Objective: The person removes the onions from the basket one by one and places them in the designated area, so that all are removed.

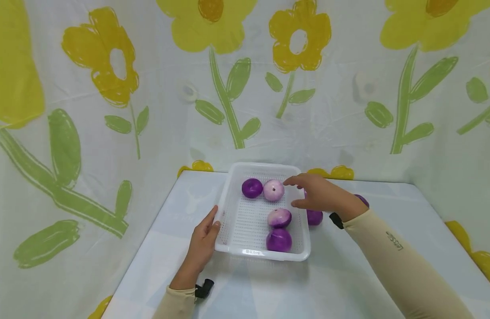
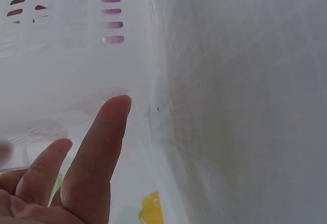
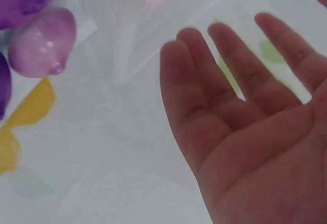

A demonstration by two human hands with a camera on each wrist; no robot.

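Flanking white basket: left hand at wall, right hand empty

Head: Basket sits on table, four onions inside. Right fingers are parted, loosely bent, grasping nothing, near the right rim; that hand partly blocks more onions outside. Flowered curtain behind.

Left wrist: Fingers extended, unclenched, beside slotted wall; contact cannot be told. Purple shows through slots.

Right wrist: Palm bare, fingers nearly straight. Outside onions upper left, basket corner beyond fingertips.
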